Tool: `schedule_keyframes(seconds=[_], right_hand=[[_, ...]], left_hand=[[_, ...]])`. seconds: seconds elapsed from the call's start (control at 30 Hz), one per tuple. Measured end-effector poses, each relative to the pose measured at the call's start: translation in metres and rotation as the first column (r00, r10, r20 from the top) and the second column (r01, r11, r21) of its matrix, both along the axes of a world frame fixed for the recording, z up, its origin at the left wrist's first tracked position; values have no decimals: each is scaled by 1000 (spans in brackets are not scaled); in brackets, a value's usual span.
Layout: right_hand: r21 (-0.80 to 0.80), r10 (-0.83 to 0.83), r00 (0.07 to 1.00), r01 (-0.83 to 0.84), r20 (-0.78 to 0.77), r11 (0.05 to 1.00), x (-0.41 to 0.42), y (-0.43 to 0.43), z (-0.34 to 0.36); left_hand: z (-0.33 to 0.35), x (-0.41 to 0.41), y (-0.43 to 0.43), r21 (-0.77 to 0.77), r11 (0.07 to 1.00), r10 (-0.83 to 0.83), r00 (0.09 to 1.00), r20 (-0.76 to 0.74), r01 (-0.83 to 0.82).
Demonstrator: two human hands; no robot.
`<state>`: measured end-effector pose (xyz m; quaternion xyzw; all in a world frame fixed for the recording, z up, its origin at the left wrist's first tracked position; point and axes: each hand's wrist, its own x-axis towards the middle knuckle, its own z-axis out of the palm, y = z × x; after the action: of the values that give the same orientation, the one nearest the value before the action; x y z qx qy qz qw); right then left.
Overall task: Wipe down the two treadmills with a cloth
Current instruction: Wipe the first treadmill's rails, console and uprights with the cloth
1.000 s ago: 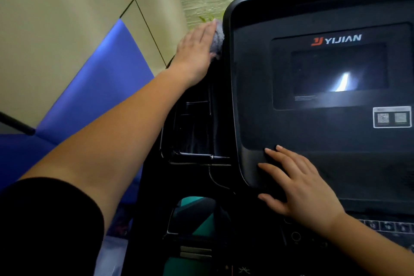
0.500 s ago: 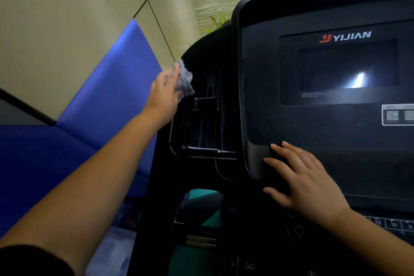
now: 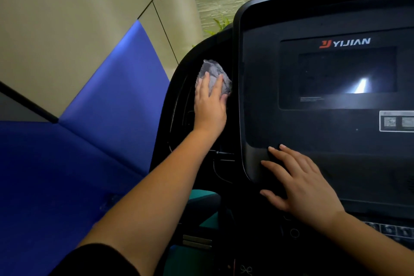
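Note:
A black treadmill console [image 3: 313, 132] with a dark screen and the YIJIAN logo fills the right of the view. My left hand [image 3: 209, 105] presses a crumpled grey cloth [image 3: 212, 71] flat against the console's black left side panel, just left of the screen housing's edge. The cloth sticks out above and to the right of my fingers. My right hand [image 3: 300, 184] rests palm down, fingers spread, on the lower left corner of the screen housing and holds nothing.
A blue padded wall [image 3: 100, 107] and beige panels stand close on the left. A green plant [image 3: 218, 27] peeks over the console's top. A keypad [image 3: 389, 231] lies at the lower right. Teal floor shows below the console.
My left hand moved with the cloth from the console's upper left edge down its outer side, then right onto the inner side panel. My right hand stayed put.

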<state>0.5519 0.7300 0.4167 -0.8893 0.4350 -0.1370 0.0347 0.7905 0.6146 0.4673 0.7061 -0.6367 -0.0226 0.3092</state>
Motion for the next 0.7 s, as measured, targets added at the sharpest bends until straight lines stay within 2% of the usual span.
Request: schedule_keyframes(seconds=[0.13, 0.3, 0.37, 0.5, 0.7], right_hand=[[-6, 4, 1000, -4, 0, 1000, 0, 0, 0], [-11, 7, 1000, -7, -2, 1000, 0, 0, 0], [-10, 6, 1000, -6, -5, 1000, 0, 0, 0], [-10, 8, 1000, -8, -14, 1000, 0, 0, 1], [5, 8, 999, -7, -34, 1000, 0, 0, 3]], left_hand=[[13, 12, -22, 9, 994, -109, 990, 87, 108], [32, 25, -49, 57, 986, -162, 970, 183, 154], [32, 24, -48, 70, 984, -175, 971, 160, 166], [28, 16, -30, 71, 984, -165, 986, 2, 164], [0, 14, 38, 182, 956, -243, 969, 44, 231]])
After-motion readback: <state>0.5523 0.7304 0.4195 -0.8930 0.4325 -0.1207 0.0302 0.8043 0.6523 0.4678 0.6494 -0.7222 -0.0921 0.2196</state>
